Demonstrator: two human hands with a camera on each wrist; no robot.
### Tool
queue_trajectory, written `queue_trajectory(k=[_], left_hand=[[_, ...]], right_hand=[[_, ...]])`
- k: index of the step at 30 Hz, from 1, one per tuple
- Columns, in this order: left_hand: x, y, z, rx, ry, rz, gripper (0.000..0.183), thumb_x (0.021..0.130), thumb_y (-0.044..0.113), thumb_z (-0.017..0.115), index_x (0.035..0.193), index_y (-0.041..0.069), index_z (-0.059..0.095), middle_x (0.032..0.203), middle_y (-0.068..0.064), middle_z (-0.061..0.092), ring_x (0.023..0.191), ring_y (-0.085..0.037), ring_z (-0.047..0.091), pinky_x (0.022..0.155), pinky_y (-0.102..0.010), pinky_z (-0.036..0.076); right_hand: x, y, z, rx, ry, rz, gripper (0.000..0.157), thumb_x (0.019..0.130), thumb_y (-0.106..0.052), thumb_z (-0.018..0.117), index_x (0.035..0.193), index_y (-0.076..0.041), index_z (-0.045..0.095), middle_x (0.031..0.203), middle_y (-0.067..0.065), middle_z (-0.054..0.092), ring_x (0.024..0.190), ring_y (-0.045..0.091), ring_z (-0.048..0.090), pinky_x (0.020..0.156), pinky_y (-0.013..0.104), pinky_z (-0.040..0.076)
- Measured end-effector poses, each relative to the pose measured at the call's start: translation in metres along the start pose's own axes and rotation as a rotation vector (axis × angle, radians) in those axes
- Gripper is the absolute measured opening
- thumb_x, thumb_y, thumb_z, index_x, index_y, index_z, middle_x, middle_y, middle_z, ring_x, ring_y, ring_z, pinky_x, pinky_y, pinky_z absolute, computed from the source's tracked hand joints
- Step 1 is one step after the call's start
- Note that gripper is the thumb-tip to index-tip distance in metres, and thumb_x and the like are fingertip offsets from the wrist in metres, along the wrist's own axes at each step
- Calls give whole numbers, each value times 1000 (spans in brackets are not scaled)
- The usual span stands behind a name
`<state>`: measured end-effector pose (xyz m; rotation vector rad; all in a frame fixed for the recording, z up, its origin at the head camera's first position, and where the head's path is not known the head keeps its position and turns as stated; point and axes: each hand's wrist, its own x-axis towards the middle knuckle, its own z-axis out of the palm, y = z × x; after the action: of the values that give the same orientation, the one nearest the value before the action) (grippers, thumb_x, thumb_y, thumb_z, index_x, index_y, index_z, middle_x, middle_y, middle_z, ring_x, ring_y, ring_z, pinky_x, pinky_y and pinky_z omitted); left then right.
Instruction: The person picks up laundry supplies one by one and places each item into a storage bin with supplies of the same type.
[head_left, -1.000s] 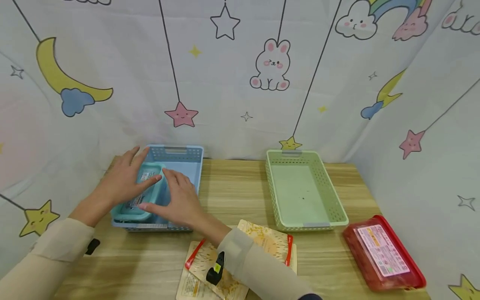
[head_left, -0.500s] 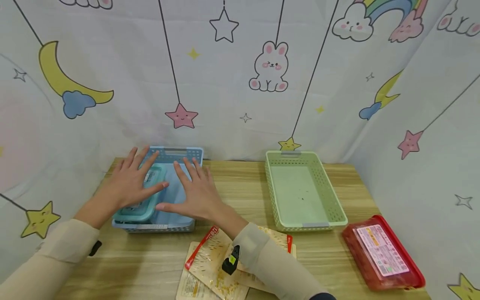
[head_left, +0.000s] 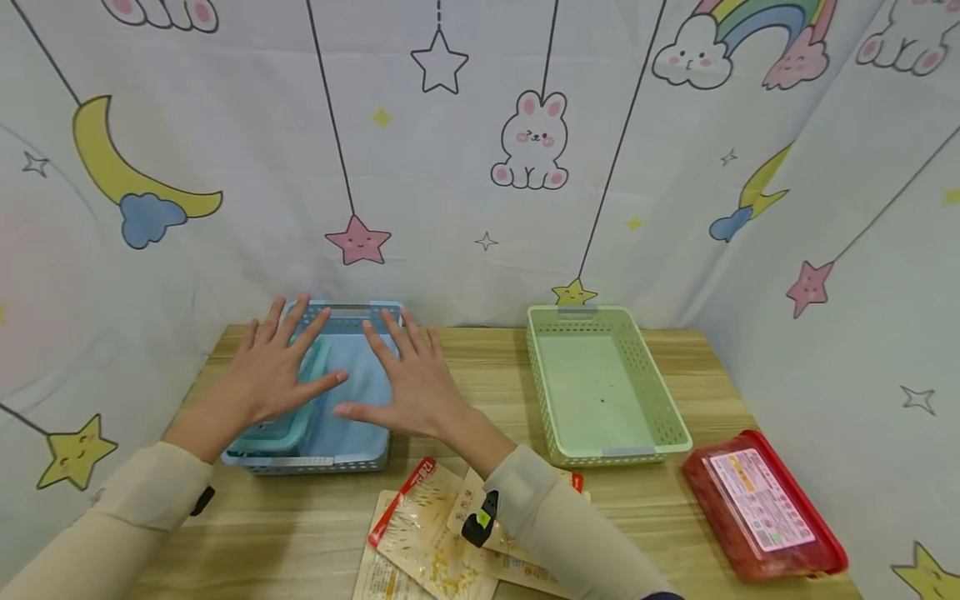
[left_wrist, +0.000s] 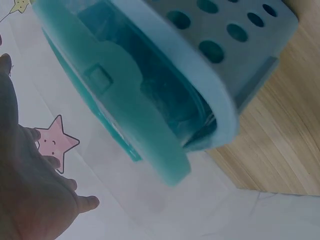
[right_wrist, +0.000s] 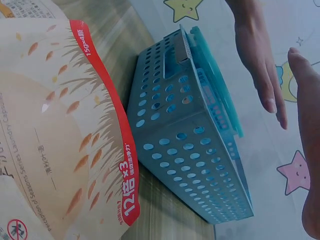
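A teal lidded plastic box (head_left: 288, 433) lies in the left side of the blue basket (head_left: 360, 460), its front end resting up on the rim. My left hand (head_left: 270, 375), fingers spread, hovers over that box and partly hides it. Over the basket's right side is my right hand (head_left: 416, 379), also spread and holding nothing. In the left wrist view the box's lid (left_wrist: 107, 75) shows beyond the basket wall (left_wrist: 240, 37), with the left hand (left_wrist: 35, 185) apart from both. Beige laundry capsule pouches (head_left: 423, 529) with red edges lie below the right forearm.
A green basket (head_left: 592, 392) with a few dark specks on its floor stands at the right back of the wooden table (head_left: 480, 375). A red-lidded tub (head_left: 765, 508) with a white label lies at the right edge. Printed cloth (head_left: 450, 167) hangs behind.
Both hands have drawn back from around the teal box and shifted right, fingers spreading wider. The right forearm has slid across the pouches. The head view has tilted slightly upward.
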<state>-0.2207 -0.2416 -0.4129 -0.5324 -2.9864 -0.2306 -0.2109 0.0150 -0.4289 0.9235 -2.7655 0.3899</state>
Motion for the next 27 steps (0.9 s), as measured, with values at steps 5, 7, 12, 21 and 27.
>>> queue_trajectory(k=[5, 7, 12, 21, 27], left_hand=[[3, 7, -2, -25, -46, -27, 108, 95, 79, 52, 172, 15, 10, 177, -18, -6, 160, -46, -14, 119, -80, 5], [5, 10, -3, -45, -64, -37, 109, 96, 80, 51, 172, 14, 9, 176, -17, -9, 159, -46, -15, 119, -80, 5], [12, 18, -1, -86, -67, -29, 108, 96, 80, 51, 172, 14, 9, 177, -14, -11, 159, -46, -14, 119, -79, 5], [22, 36, 0, -79, -40, -10, 107, 96, 80, 50, 172, 14, 13, 177, -19, -1, 160, -48, -8, 120, -78, 5], [30, 49, 6, -101, -39, 4, 105, 97, 80, 48, 172, 15, 13, 177, -16, -1, 160, -46, -7, 120, -78, 5]], right_hand=[[-1, 5, -3, 37, -4, 6, 113, 90, -85, 54, 169, -32, -8, 177, 0, -9, 161, 22, -20, 128, 64, 7], [-1, 8, -4, 39, -4, 12, 113, 90, -84, 55, 170, -31, -6, 178, 0, -7, 162, 23, -17, 128, 64, 9], [-5, 16, -9, 83, 0, 36, 111, 91, -81, 58, 171, -32, -1, 178, 0, -4, 163, 26, -8, 128, 63, 12], [-17, 37, -16, 166, -21, 101, 105, 93, -78, 57, 172, -33, 3, 178, 2, 3, 163, 24, -7, 128, 62, 10], [-24, 57, -23, 122, 0, 124, 104, 92, -77, 58, 172, -30, 12, 178, 3, 4, 163, 25, -6, 128, 62, 8]])
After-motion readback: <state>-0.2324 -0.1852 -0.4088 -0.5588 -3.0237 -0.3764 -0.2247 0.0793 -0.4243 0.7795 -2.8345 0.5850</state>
